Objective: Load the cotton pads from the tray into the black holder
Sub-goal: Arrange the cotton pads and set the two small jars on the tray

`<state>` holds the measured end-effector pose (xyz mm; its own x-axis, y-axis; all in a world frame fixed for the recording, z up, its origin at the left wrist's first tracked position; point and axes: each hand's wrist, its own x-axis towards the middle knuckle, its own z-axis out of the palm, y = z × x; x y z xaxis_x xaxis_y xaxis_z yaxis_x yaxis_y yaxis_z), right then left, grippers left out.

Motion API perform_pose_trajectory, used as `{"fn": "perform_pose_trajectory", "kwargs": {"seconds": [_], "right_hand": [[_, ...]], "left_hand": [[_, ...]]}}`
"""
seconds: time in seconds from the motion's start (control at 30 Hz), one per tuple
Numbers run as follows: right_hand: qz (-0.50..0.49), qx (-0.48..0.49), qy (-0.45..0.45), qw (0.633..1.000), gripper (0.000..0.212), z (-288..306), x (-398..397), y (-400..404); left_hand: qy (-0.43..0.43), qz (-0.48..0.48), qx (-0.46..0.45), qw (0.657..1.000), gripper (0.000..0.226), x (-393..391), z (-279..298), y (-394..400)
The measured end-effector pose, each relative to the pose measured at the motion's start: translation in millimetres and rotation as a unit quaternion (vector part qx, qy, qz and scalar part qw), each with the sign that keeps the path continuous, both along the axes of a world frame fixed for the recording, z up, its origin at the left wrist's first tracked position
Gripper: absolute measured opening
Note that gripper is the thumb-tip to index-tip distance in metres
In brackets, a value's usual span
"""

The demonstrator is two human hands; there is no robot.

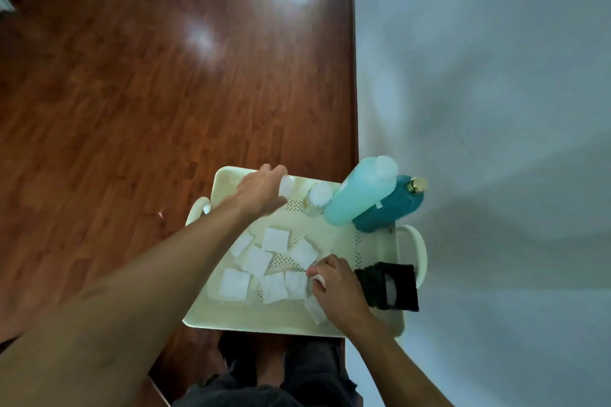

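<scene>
Head view, looking down. A cream perforated tray (231,317) carries loose white cotton pads (275,239) across its middle. The right hand (334,287), at about 5 o'clock on the tray, has its fingers curled, pinching a cotton pad among the nearest ones. The black holder (401,287) lies just beside this hand at its 3 o'clock, near the tray's right handle, with something white showing in its opening. The left hand (261,190) reaches to the tray's far edge at 11 o'clock, fingers extended and relaxed, beside a small white container (286,186). Two blue-green bottles (358,195) stand at 1 o'clock.
</scene>
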<state>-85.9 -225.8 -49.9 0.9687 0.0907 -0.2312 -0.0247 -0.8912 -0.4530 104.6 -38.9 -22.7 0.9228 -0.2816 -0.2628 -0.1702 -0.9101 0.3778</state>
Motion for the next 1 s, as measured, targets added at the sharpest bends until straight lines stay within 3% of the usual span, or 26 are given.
{"fn": "perform_pose_trajectory", "kwargs": {"seconds": [0.37,0.5,0.57,0.77,1.0], "right_hand": [[-0.054,0.026,0.049,0.997,0.021,-6.2,-10.9,-11.6],[-0.065,0.024,0.067,0.995,0.021,-7.8,-10.0,-10.2],[-0.069,0.023,0.072,0.995,0.021,-8.9,-9.2,-8.6],[-0.108,0.051,0.082,0.989,0.015,-12.9,-8.3,-3.1],[-0.18,0.057,0.153,0.97,0.029,-18.2,-2.1,6.7]], "left_hand": [[0.005,0.019,-0.078,0.997,0.058,-7.7,-21.6,-30.8],[0.058,0.051,-0.119,0.99,0.077,-11.9,-27.4,-16.3],[0.084,0.053,-0.099,0.99,0.083,-15.2,-33.4,-7.8],[0.119,-0.024,0.006,0.993,0.038,-24.7,-52.1,7.5],[0.052,-0.116,0.065,0.99,0.028,-26.7,-56.4,-0.5]]}}
